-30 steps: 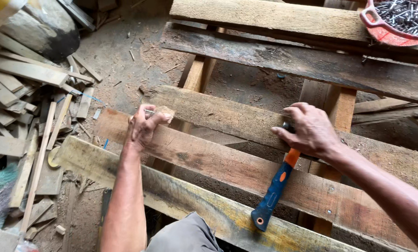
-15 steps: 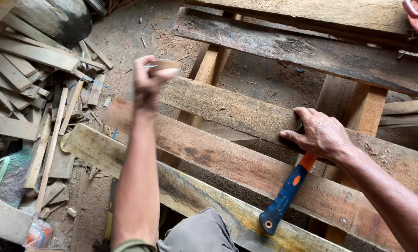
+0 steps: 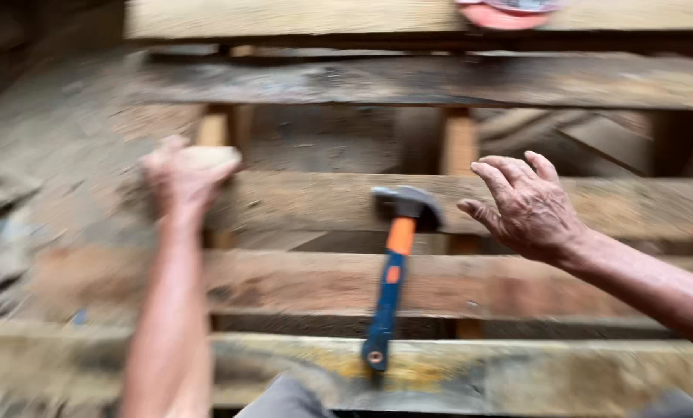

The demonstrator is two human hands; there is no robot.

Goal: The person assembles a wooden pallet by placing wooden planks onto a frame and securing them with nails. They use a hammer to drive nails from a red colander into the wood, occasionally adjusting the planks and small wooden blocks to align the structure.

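Right now the hammer [image 3: 397, 267] is lying across the wooden slats [image 3: 517, 286] of a pallet, its dark metal head pointing far and its blue and orange handle running toward the near edge, where the butt end is resting on the nearest plank [image 3: 532, 375]. The right hand [image 3: 526, 206] is hovering just right of the hammer head, not touching it, with the fingers spread apart and curled loosely, the palm facing left toward the tool. Over on the left, the left hand [image 3: 180, 174] is lifted above the slats, well apart from the hammer, and its fingers are closing around a small pale block of wood [image 3: 207, 157]; the blur is making the exact grip hard to read. A red container [image 3: 501, 11] is sitting at the far edge on the farthest plank, only partly in view. Scrap wood [image 3: 2, 232] is lying on the ground to the left, badly blurred.
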